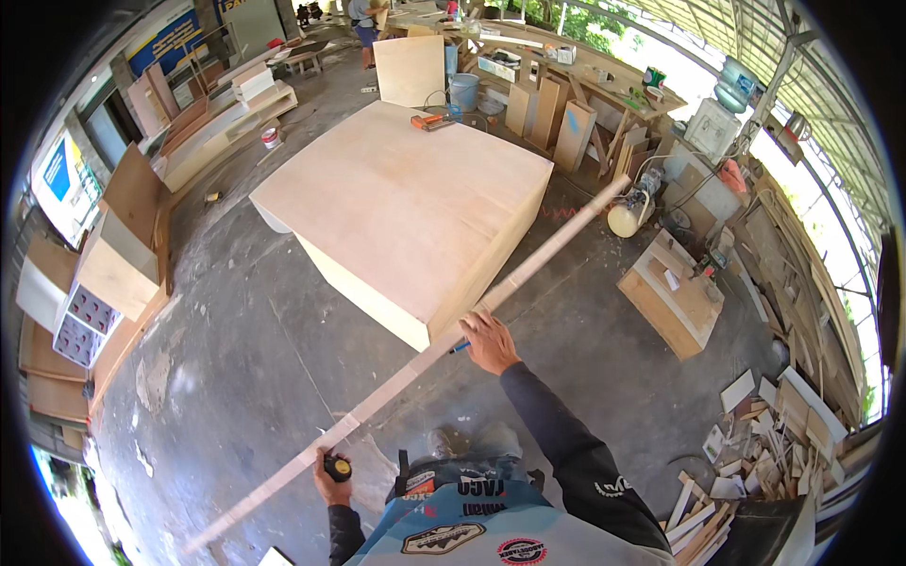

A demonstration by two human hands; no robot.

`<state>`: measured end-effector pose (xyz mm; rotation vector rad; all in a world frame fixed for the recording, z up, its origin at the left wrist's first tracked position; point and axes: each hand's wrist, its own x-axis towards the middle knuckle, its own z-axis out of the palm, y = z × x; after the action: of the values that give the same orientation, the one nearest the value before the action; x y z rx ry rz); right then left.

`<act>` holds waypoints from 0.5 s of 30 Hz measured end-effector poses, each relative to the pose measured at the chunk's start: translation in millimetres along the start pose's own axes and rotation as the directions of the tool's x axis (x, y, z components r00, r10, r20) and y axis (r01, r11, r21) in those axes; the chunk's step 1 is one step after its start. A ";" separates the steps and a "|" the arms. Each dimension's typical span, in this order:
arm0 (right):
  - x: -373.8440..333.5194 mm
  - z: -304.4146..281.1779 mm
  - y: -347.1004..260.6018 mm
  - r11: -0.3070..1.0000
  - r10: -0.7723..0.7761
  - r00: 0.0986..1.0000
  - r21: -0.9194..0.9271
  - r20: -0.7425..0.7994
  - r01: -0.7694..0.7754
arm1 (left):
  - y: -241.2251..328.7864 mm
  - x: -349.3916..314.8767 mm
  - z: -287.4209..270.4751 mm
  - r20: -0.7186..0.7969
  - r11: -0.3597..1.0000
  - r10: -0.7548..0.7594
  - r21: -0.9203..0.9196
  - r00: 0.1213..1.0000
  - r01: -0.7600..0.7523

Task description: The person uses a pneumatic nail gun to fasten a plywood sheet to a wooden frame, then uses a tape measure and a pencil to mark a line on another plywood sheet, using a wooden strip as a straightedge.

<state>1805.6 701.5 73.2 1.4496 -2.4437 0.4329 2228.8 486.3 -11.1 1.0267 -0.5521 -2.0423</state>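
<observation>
A long, narrow wooden strip (396, 381) runs slantwise in front of me, from the lower left up to the right. My left hand (330, 484) is closed at the strip's lower part and also holds a black and yellow tape measure (337, 466). Farther up, my right hand (491, 343) grips the strip, with a blue pen or pencil (461, 347) sticking out beneath its fingers. Close beyond that hand stands a large, low plywood box (406, 208); the strip passes by its near corner, and whether they touch I cannot tell.
An orange power tool (432, 122) lies on the box's far edge. To the right are a small wooden box (670, 292), an air compressor (630, 217) and a scrap wood pile (774, 443). Cabinet pieces (118, 250) stand left. Another person (366, 24) is at the back.
</observation>
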 end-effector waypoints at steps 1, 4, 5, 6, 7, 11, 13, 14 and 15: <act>22.6 12.6 5.3 0.998 0.064 0.997 0.029 -0.030 -0.064 | -6.1 20.4 10.9 0.025 1.000 0.003 -0.018 1.000 -0.003; 73.3 58.6 34.4 0.973 0.215 0.977 0.092 -0.006 -0.213 | -36.7 71.2 60.1 0.042 0.999 0.044 -0.007 0.998 -0.044; 84.0 73.9 42.0 0.953 0.277 0.959 0.109 0.054 -0.281 | -44.7 85.6 76.7 0.046 0.999 0.041 0.019 0.998 -0.042; 96.7 92.3 47.7 0.945 0.284 0.955 0.143 0.085 -0.294 | -51.3 102.3 89.8 0.051 0.998 0.046 0.044 0.998 -0.048; 104.8 110.5 54.6 0.936 0.291 0.950 0.173 0.117 -0.308 | -60.5 117.1 102.5 0.055 0.996 0.047 0.067 0.997 -0.051; 128.8 165.8 85.0 0.902 0.285 0.924 0.256 0.254 -0.348 | -97.6 178.1 147.1 -0.076 0.998 0.014 0.055 0.997 -0.010; 136.5 181.0 96.9 0.890 0.274 0.903 0.268 0.331 -0.368 | -114.5 205.9 170.5 -0.112 0.998 0.016 0.062 0.994 -0.009; 140.1 190.3 105.2 0.891 0.260 0.896 0.269 0.360 -0.367 | -124.5 218.3 181.9 -0.131 0.998 0.011 0.064 0.991 -0.002; 147.1 197.7 114.6 0.894 0.237 0.892 0.274 0.385 -0.355 | -129.8 235.6 185.7 -0.174 0.998 -0.018 0.058 0.985 0.028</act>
<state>1621.2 559.6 -67.3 1.3594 -3.0192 0.7559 1931.1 385.9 -101.4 1.2385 -0.5148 -1.9426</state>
